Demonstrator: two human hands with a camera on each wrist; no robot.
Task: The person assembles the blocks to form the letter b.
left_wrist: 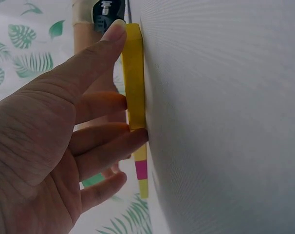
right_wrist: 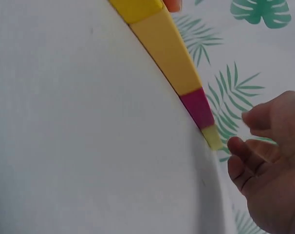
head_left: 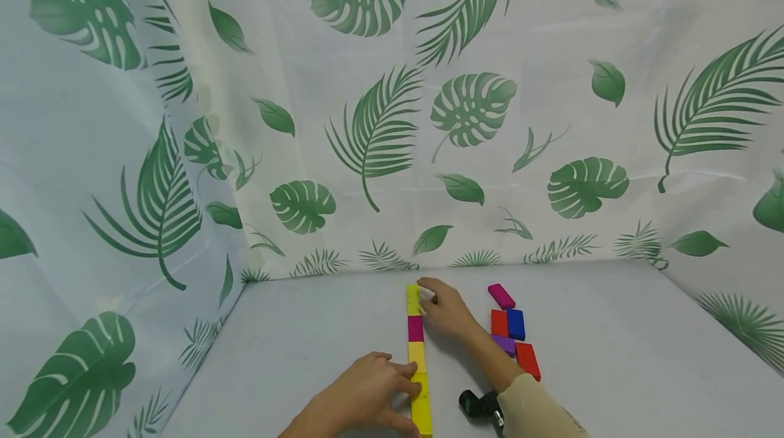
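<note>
A straight row of blocks runs away from me on the white surface: a bright yellow block (head_left: 421, 414) nearest, an orange-yellow block (head_left: 417, 354), a magenta block (head_left: 415, 329) and a far yellow block (head_left: 413, 300). My left hand (head_left: 367, 390) lies along the left side of the near end. Its thumb touches the end of the nearest yellow block (left_wrist: 134, 73), and its fairly straight fingers reach the block's side and the joint beyond. On the right of the far yellow block, my right hand (head_left: 450, 312) holds its fingers loosely bent, the fingertips beside that block.
Right of the row lie loose blocks: a magenta one (head_left: 501, 296), a red one (head_left: 499, 322), a blue one (head_left: 516, 324), a purple one (head_left: 504, 345) and another red one (head_left: 528, 361). A black device (head_left: 478, 404) sits by my right wrist. Leaf-printed sheets (head_left: 380, 234) enclose the surface.
</note>
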